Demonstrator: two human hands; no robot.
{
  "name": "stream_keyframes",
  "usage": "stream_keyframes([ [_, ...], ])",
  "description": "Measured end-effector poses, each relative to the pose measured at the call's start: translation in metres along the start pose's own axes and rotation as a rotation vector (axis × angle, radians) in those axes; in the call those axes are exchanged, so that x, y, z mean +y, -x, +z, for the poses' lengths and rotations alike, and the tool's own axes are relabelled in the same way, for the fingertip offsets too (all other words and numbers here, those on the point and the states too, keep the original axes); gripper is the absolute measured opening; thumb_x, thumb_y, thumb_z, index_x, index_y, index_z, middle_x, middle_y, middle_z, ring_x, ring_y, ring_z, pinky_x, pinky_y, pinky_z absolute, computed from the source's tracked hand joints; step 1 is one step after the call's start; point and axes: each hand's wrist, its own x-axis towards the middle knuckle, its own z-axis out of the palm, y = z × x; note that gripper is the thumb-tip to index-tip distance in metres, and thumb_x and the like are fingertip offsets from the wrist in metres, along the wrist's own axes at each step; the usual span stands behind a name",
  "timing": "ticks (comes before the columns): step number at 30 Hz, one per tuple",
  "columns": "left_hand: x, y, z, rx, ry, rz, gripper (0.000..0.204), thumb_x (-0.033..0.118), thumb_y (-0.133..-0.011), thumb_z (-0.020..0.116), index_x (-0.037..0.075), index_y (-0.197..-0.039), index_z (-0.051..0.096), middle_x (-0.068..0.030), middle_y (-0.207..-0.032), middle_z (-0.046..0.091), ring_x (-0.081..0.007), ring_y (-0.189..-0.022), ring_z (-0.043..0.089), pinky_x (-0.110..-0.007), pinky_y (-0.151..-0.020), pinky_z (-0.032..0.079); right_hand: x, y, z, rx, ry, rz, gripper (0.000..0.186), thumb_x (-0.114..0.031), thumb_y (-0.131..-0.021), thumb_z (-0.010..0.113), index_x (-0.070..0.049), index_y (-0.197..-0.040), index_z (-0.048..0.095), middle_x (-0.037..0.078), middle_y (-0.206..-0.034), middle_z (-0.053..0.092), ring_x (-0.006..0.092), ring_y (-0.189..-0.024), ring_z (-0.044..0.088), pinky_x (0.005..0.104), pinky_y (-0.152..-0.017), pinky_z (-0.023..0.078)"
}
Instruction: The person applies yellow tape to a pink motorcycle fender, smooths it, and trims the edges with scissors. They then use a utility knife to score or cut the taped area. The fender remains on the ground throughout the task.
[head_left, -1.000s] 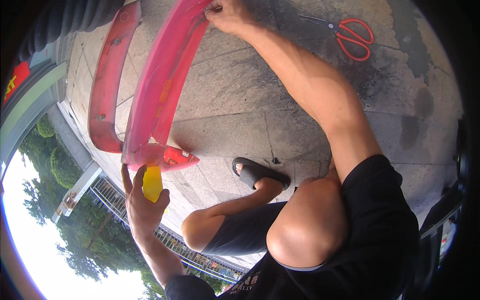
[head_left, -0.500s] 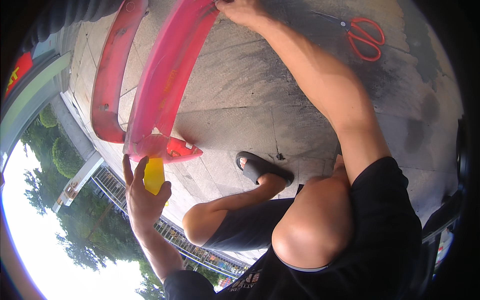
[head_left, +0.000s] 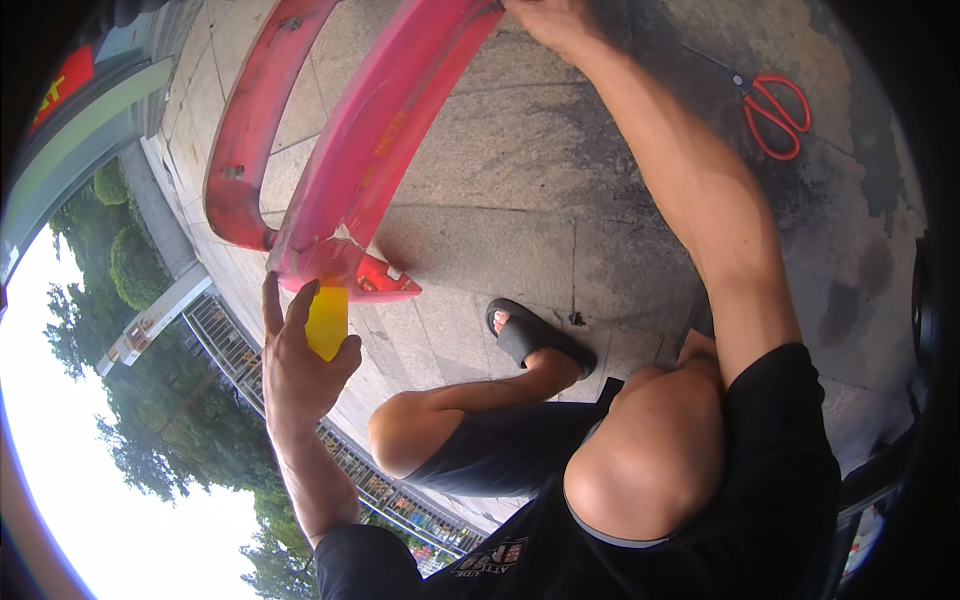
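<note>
Long curved pink plastic piece (head_left: 375, 150) runs diagonally from the top edge of the frame down to left of centre; its lower end, marked by a jagged pale line, sits just above the left hand (head_left: 308, 365), its upper end at the right hand (head_left: 558, 22). Flat yellow piece (head_left: 329, 325) stands upright at that lower end, top edge against or just in front of the pink plastic; cannot tell which. Left forearm rises from the lower edge, wrist nearly straight, two fingers pointing up the frame. Right arm reaches up and across from the lower right, elbow slightly bent, hand partly cut off by the top edge. Left hand: closed on the yellow piece, thumb low on its right side, a finger along its left; another fingertip reaches the pink piece's lower left corner. Right hand: fingertips meet the pink piece's edge at frame top; how tightly they close, cannot tell. Second red curved piece (head_left: 240, 140) lies on the paved ground (head_left: 490, 235), upper left, beside the first. Red-handled scissors (head_left: 757, 127) upper right, handles lowermost. Black sandal (head_left: 535, 338) on a foot, below centre.
</note>
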Motion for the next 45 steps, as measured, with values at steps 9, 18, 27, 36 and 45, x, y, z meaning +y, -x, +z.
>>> stream_keyframes([
  [9,0.0,0.0,0.0,-0.023,0.008,-0.043,0.073,0.018,-0.068,0.074,0.006,-0.136,0.053,-0.0273,-0.155,0.029,-0.0462,-0.106,0.065,-0.05,-0.083,0.056,-0.006,0.003,-0.006,-0.073,-0.095,0.081,0.028,-0.031,-0.093,0.066,-0.007,-0.108,0.067,0.01,-0.089,0.075,0.0192,-0.08,0.073,0.0351,-0.073,0.055],
  [18,0.0,0.001,-0.004,-0.032,-0.003,-0.012,0.072,0.017,-0.068,0.073,0.005,-0.136,0.053,-0.0283,-0.155,0.03,-0.0466,-0.111,0.062,-0.05,-0.086,0.055,-0.001,-0.003,-0.002,-0.013,-0.03,0.035,0.028,-0.031,-0.092,0.068,-0.006,-0.103,0.07,0.01,-0.083,0.075,0.0203,-0.078,0.073,0.0346,-0.072,0.055],
  [27,-0.001,0.001,-0.006,-0.051,0.008,0.006,0.072,0.017,-0.068,0.073,0.005,-0.136,0.053,-0.0291,-0.155,0.029,-0.0475,-0.115,0.06,-0.05,-0.088,0.054,0.007,-0.01,0.001,-0.007,0.024,0.018,0.03,-0.031,-0.085,0.07,-0.007,-0.103,0.072,0.011,-0.088,0.075,0.0213,-0.083,0.071,0.036,-0.074,0.054],
  [36,-0.002,0.001,-0.004,-0.039,-0.006,0.016,0.072,0.017,-0.069,0.073,0.004,-0.136,0.053,-0.0312,-0.154,0.029,-0.048,-0.116,0.06,-0.05,-0.087,0.054,0.001,-0.006,-0.002,-0.027,0.004,0.065,0.032,-0.032,-0.087,0.069,-0.006,-0.106,0.07,0.012,-0.094,0.075,0.0216,-0.088,0.071,0.0358,-0.077,0.054],
  [45,-0.001,0.0,-0.004,-0.052,-0.017,-0.006,0.073,0.02,-0.069,0.073,0.004,-0.137,0.053,-0.0313,-0.154,0.029,-0.0478,-0.116,0.059,-0.051,-0.088,0.054,0.004,-0.008,0.0,-0.021,-0.025,0.051,0.032,-0.032,-0.089,0.069,-0.004,-0.106,0.069,0.013,-0.092,0.074,0.0213,-0.083,0.071,0.0352,-0.075,0.054],
])
